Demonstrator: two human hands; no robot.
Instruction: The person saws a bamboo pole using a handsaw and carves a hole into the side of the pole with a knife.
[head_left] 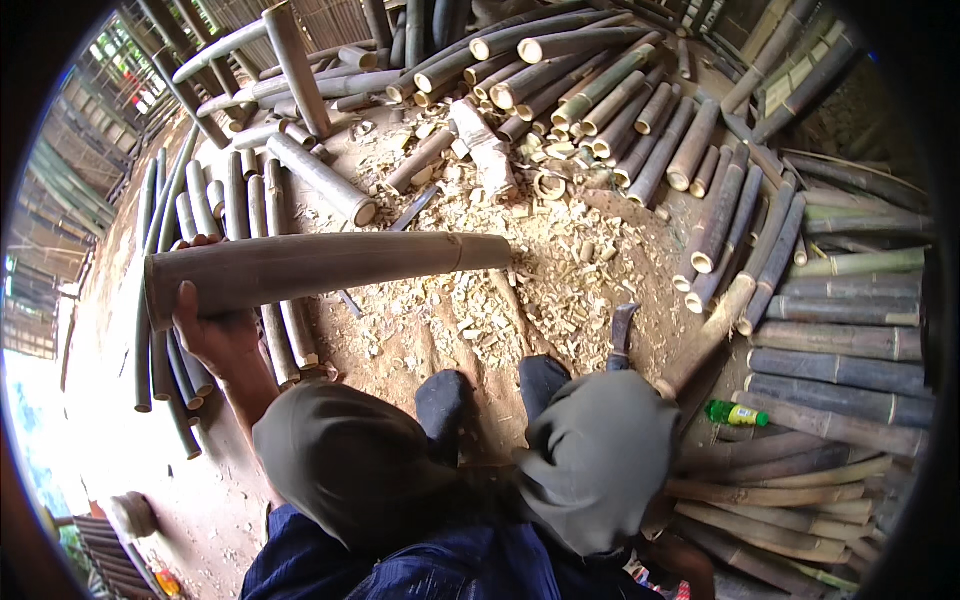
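My left hand [215,335] grips the left end of a thick, grey-brown bamboo section [330,265], thumb over its near side. The section is held level above the ground, and its far end points right over a litter of bamboo chips [560,290]. My knees in grey trousers [600,450] fill the lower middle. A dark curved blade [622,332] sticks up just beyond my right knee, its handle hidden behind the knee. My right hand is hidden; only a bit of forearm [685,555] shows at the lower right.
Cut bamboo tubes lie piled at the back [560,80], along the right [840,340] and at the left [200,210]. A pale, worn log [485,150] lies among the chips. A green plastic bottle [737,412] rests on the right pile. Slatted walls surround the dirt floor.
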